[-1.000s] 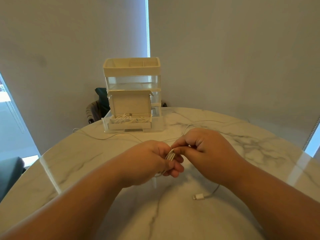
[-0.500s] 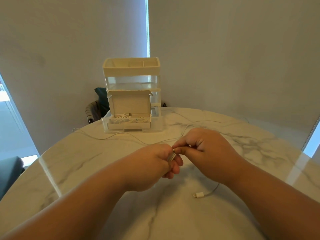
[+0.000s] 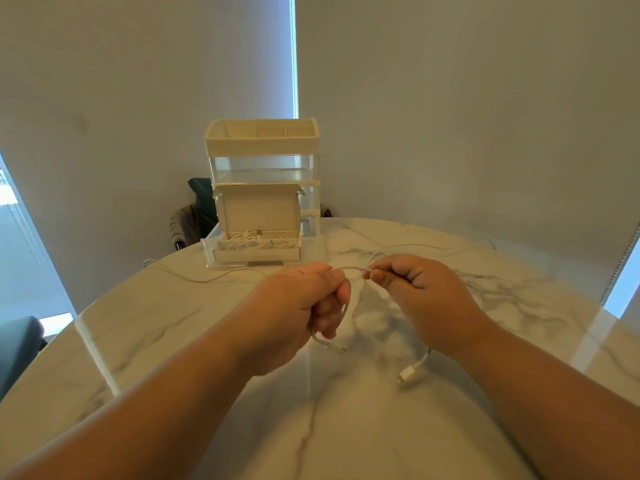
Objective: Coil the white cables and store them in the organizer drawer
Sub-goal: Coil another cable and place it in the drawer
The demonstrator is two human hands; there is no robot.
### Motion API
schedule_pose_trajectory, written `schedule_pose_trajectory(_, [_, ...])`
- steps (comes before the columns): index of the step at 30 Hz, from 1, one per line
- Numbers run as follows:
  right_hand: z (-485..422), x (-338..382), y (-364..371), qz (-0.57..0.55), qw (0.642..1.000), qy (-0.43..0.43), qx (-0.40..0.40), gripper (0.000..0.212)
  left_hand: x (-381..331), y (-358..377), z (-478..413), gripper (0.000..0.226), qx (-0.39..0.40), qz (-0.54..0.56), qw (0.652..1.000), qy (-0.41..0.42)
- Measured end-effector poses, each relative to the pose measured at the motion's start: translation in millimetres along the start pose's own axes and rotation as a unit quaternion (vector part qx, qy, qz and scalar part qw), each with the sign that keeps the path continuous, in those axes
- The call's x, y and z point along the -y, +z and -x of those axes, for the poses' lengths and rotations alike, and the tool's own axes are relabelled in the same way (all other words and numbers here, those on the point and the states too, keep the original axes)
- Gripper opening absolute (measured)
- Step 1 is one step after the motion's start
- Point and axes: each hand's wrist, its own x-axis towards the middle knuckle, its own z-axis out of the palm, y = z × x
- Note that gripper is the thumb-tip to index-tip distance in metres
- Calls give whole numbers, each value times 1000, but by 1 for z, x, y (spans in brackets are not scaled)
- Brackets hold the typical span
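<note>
My left hand (image 3: 304,306) grips loops of a thin white cable (image 3: 353,270) above the middle of the marble table (image 3: 173,341). A short stretch of that cable runs to my right hand (image 3: 415,292), which pinches it between thumb and forefinger. One cable end with a plug (image 3: 337,347) hangs below my left hand. Another white connector (image 3: 408,372) lies on the table under my right wrist. At the table's far edge stands the cream and clear organizer (image 3: 261,161); its bottom drawer (image 3: 256,252) is pulled out, and an open box with coiled white cables (image 3: 256,241) sits in it.
A loose white cable (image 3: 194,277) trails over the table left of the drawer; more cable (image 3: 433,247) runs off to the far right. A dark chair (image 3: 194,216) stands behind the table at the left. Grey walls and bright window strips surround the table.
My hands, close together before, have drawn apart. The right hand moved right and slightly away, stretching a length of cable between them. The left hand keeps hold of its loops.
</note>
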Motion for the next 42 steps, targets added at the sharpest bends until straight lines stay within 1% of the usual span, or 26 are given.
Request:
schedule_pose_trajectory(4, [5,5,10,-14,999,3,31,18,-3,-3,-1,36,17,145,989,27])
schedule_pose_trajectory(7, [8,7,18,9,997,13,78,24,-6,-5,-1,28,13,261,965,32])
schedule_pose_trajectory(10, [10,9,24,24,992,17,127,33,-7,-6,-1,30,3,329,944,31])
schedule_pose_trajectory(12, [13,12,27,49,985,29,164,40,-7,-5,-1,30,-13,342,939,34])
schedule_pose_trajectory(15, [17,17,29,66,976,41,206,32,-10,-5,-2,26,-36,360,932,33])
schedule_pose_trajectory(20, [21,22,29,39,973,25,228,22,-11,-10,-4,31,-92,360,928,37])
schedule_pose_trajectory(24, [23,22,28,6,965,59,256,21,-12,-11,-5,20,-138,364,921,14])
schedule_pose_trajectory(29, [23,20,27,-2,973,68,218,18,-11,-20,-9,16,-198,368,908,-20])
schedule_pose_trajectory(31, [23,23,29,-1,971,72,227,18,-9,-20,-10,17,-209,367,906,-23])
schedule_pose_trajectory(33, [26,25,31,-32,966,94,237,18,-6,-19,-12,21,-221,367,903,-23])
schedule_pose_trajectory(37, [30,29,36,-118,944,157,265,16,-2,-18,-15,23,-249,366,897,-6])
schedule_pose_trajectory(39, [30,32,38,-185,925,198,266,16,-2,-18,-16,21,-256,368,894,6])
schedule_pose_trajectory(40, [29,33,38,-234,906,233,265,16,-2,-18,-16,21,-258,370,893,14])
schedule_pose_trajectory(41, [30,35,38,-296,874,279,266,16,-3,-18,-16,21,-261,371,891,24])
schedule_pose_trajectory(42, [30,39,38,-363,831,324,269,16,-3,-20,-16,20,-267,374,887,37])
